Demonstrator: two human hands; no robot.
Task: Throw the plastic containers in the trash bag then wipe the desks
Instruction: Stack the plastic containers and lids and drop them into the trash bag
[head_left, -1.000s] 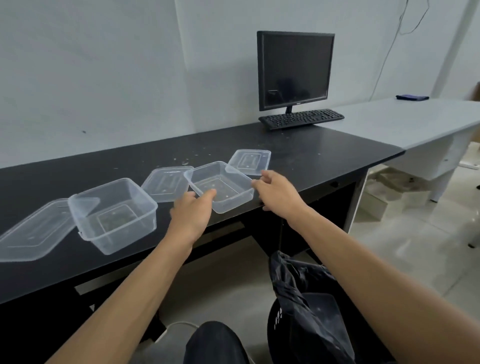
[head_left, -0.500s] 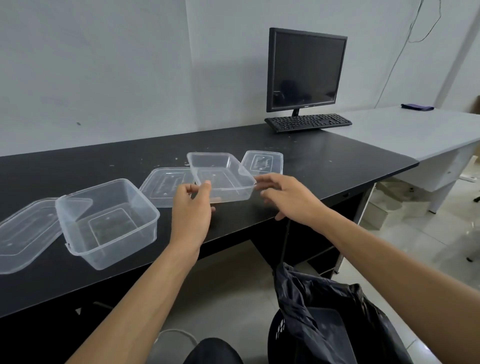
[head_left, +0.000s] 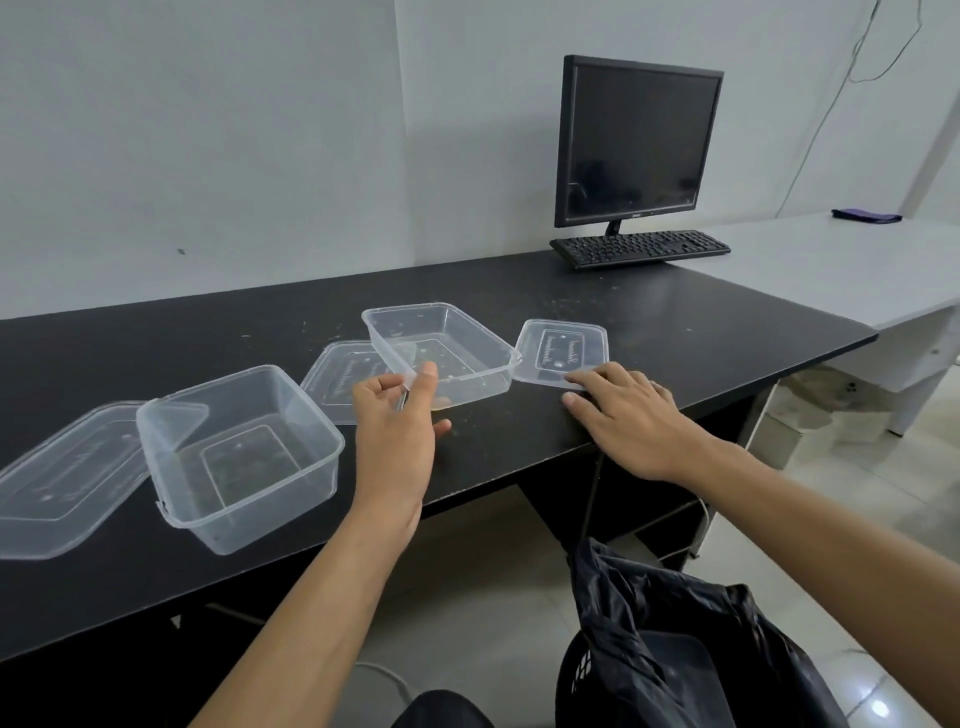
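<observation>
Shallow container (head_left: 441, 353), clear plastic, over the front half of the black desk (head_left: 675, 312), tipped and apparently raised off the surface. It is held at one near corner only. The likely failure is a slip or twist: a thin rim pinched at one corner may flex, and the tub could drop back or miss the trash bag (head_left: 675, 649), which stands on the floor below and to the right. Crumbs inside may spill in transit (more to wipe later).

Left hand (head_left: 395, 415): thumb and curled fingers pinch that near-left corner of the rim.

Right hand (head_left: 628, 410): fingers straight and spread, tips resting on the near edge of a flat lid (head_left: 563, 351) just right of the tub, gripping nothing. Pressing there could skid the lid off the desk edge.

Around these: a second lid (head_left: 337, 382) behind the left hand, a deep container (head_left: 239, 452) further left overlapping a third lid (head_left: 67, 478). Monitor (head_left: 636, 140) and keyboard (head_left: 639, 248) stand at the far end.
</observation>
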